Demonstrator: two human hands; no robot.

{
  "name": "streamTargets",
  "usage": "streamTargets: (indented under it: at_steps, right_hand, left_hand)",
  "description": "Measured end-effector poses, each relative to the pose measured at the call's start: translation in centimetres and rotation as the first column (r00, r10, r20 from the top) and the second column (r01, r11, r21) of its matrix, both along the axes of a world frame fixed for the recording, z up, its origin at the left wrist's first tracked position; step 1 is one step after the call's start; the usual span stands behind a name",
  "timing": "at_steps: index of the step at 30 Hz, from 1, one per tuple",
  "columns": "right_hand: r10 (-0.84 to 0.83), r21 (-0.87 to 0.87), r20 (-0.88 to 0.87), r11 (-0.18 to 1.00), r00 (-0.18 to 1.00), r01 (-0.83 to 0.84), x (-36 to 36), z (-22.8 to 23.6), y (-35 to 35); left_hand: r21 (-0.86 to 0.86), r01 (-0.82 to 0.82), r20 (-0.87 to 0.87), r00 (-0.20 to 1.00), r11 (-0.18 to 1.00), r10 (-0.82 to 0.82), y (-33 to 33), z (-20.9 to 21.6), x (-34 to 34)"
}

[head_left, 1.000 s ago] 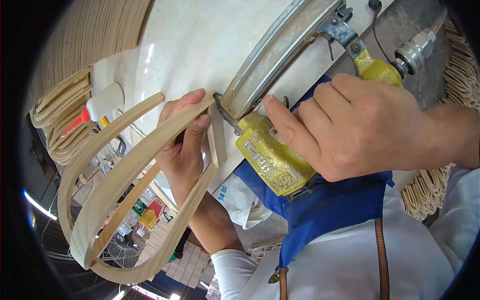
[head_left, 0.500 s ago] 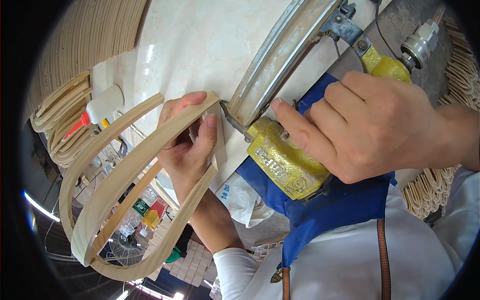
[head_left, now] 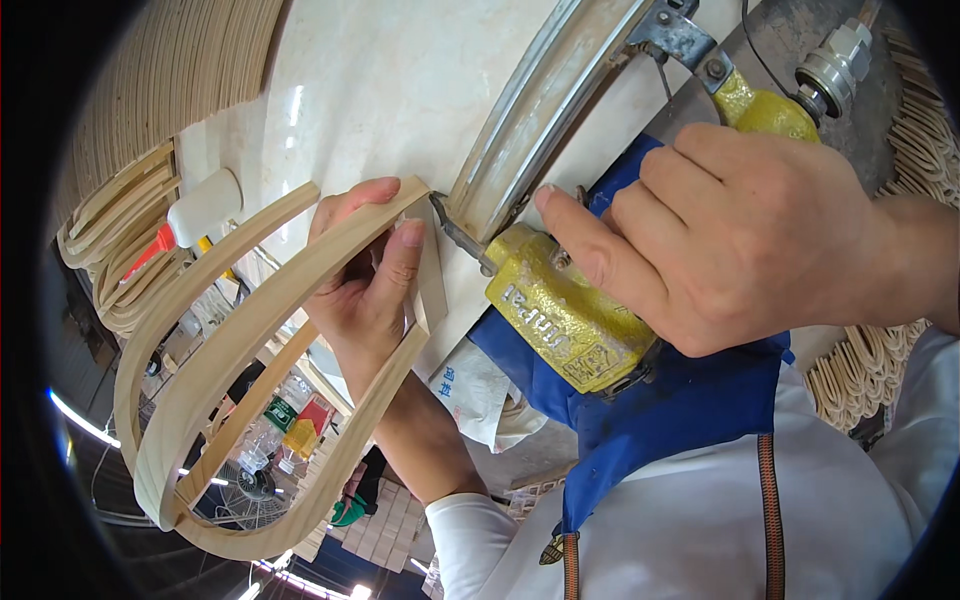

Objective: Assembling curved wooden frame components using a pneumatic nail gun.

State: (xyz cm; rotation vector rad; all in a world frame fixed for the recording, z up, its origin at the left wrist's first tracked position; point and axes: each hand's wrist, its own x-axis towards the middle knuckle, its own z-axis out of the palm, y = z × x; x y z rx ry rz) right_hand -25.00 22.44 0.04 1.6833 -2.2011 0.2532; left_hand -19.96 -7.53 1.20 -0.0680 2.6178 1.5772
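Between the thumb and fingers of my left hand (head_left: 365, 265) is the end of a pale bentwood frame (head_left: 270, 290), whose curved strips loop out to the lower left. My right hand (head_left: 710, 235) is closed round the yellow pneumatic nail gun (head_left: 570, 310), mostly covering its handle. One finger of that hand stretches toward the gun's body. The gun's narrow dark nose (head_left: 460, 233) meets or nearly meets the wood's upper corner, just beside my left fingers; I cannot tell if they touch. A curved metal magazine (head_left: 545, 110) rises from the gun toward the top.
On the pale table (head_left: 370, 90) stand stacked curved wood strips (head_left: 165, 70) at upper left. A white bottle with a red nozzle (head_left: 205, 208) lies near them. More bent wood pieces (head_left: 865, 375) are piled at right. A blue apron (head_left: 670, 420) hangs under the gun.
The frame, my left hand and the nail gun have shifted slightly to the left and up together. Both grips look the same.
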Motion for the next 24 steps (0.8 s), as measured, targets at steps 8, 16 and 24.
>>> streamTargets:
  at_steps: [8, 16, 24]
  right_hand:
    - [-0.012, -0.002, 0.044, 1.000, 0.999, 0.012, 0.2, -0.1, 0.0]
    - [0.036, 0.065, 0.221, 0.997, 0.975, -0.052, -0.2, 0.4, 0.4]
    - [0.036, 0.006, 0.202, 0.999, 0.979, -0.038, 0.0, -0.1, 0.2]
  left_hand:
    - [-0.053, -0.007, 0.014, 1.000, 0.999, 0.008, 0.3, 0.3, -0.1]
    - [0.009, -0.019, -0.044, 0.999, 1.000, 0.019, 0.5, -0.2, -0.2]
    - [0.023, -0.004, -0.064, 0.998, 1.000, 0.005, 0.3, -0.6, -0.2]
